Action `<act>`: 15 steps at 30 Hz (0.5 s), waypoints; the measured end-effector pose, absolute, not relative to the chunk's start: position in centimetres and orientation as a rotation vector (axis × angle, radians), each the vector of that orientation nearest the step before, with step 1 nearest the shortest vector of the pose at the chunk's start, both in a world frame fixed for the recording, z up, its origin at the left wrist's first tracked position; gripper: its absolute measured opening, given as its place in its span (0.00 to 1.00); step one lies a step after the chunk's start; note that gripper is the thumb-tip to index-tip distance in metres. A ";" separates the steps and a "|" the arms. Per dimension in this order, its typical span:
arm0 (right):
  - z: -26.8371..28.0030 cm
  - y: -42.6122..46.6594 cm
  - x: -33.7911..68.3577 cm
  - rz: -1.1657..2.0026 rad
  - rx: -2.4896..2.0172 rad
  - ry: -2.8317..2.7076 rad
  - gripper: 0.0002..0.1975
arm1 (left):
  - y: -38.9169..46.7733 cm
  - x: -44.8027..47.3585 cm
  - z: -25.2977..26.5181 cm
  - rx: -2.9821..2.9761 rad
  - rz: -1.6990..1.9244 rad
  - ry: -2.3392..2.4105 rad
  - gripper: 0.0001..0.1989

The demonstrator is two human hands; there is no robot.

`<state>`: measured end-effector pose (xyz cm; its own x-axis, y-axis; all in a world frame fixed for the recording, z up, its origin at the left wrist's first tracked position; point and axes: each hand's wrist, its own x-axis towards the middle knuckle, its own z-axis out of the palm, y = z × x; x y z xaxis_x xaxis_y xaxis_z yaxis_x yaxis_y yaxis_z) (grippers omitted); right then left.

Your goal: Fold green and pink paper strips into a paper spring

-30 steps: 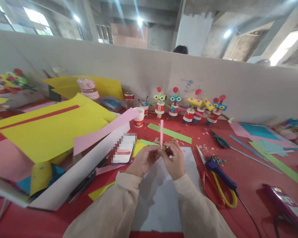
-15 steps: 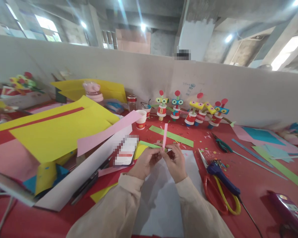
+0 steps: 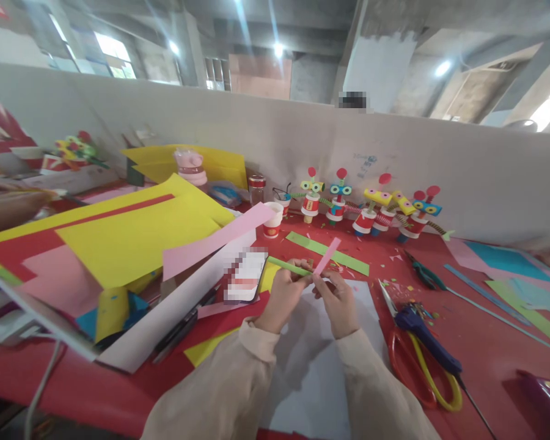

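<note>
Over a white sheet (image 3: 311, 379), my left hand (image 3: 282, 299) and my right hand (image 3: 338, 304) meet with their fingertips pinched together. A narrow green paper strip (image 3: 288, 265) sticks out to the left, over my left fingers. The pink paper strip (image 3: 327, 255) slants up and to the right from my right fingertips. Where the two strips meet, they cross between my fingers; the fingers partly hide the join. Behind my hands a wider green strip (image 3: 348, 260) lies flat on the red table.
Scissors (image 3: 424, 373), a blue-handled tool (image 3: 426, 336) and pliers (image 3: 424, 272) lie at right, among paper scraps. Several paper-cup figures (image 3: 337, 205) stand along the back partition. At left are a phone (image 3: 247, 275), yellow sheets (image 3: 142, 235) and another person's hand (image 3: 9, 205).
The pink strip has swung from upright to slanting right, and more of the green strip shows at left. My hands stay together. The whole view has shifted slightly.
</note>
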<state>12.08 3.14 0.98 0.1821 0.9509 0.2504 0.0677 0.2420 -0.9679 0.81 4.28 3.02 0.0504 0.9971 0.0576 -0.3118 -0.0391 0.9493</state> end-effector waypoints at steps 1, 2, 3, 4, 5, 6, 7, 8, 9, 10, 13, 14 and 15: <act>1.1 3.1 12.1 0.871 -1.134 -1.196 0.13 | 4.4 0.8 2.9 1.053 1.348 0.918 0.11; 1.2 3.0 12.0 0.873 -1.124 -1.186 0.13 | 4.5 0.8 2.7 1.069 1.363 0.933 0.12; 1.3 3.0 12.0 0.878 -1.109 -1.175 0.12 | 4.5 0.8 2.6 1.083 1.372 0.949 0.13; 1.4 2.9 12.0 0.887 -1.091 -1.161 0.12 | 4.6 0.8 2.6 1.096 1.376 0.961 0.13; 1.6 2.8 12.0 0.900 -1.074 -1.144 0.12 | 4.6 0.8 2.6 1.108 1.380 0.972 0.14; 1.7 2.8 11.9 0.917 -1.060 -1.124 0.12 | 4.6 0.8 2.6 1.116 1.383 0.983 0.14; 1.8 2.7 11.9 0.942 -1.046 -1.101 0.12 | 4.5 0.8 2.7 1.123 1.384 0.992 0.14; 1.8 2.7 11.9 0.978 -1.034 -1.074 0.12 | 4.5 0.8 2.7 1.126 1.386 0.994 0.14; 1.9 2.7 11.8 1.021 -1.026 -1.043 0.12 | 4.5 0.9 2.8 1.123 1.389 0.990 0.13; 1.9 2.7 11.8 1.069 -1.020 -1.009 0.12 | 4.4 0.9 2.8 1.118 1.390 0.981 0.13; 1.9 2.7 11.7 1.176 -1.017 -0.912 0.13 | 4.4 1.1 2.6 1.111 1.362 0.941 0.09; 1.9 2.7 11.7 1.189 -1.023 -0.883 0.14 | 4.3 1.1 2.6 1.109 1.350 0.940 0.09; 1.8 2.8 11.7 1.196 -1.031 -0.857 0.14 | 4.3 1.2 2.5 1.107 1.340 0.946 0.08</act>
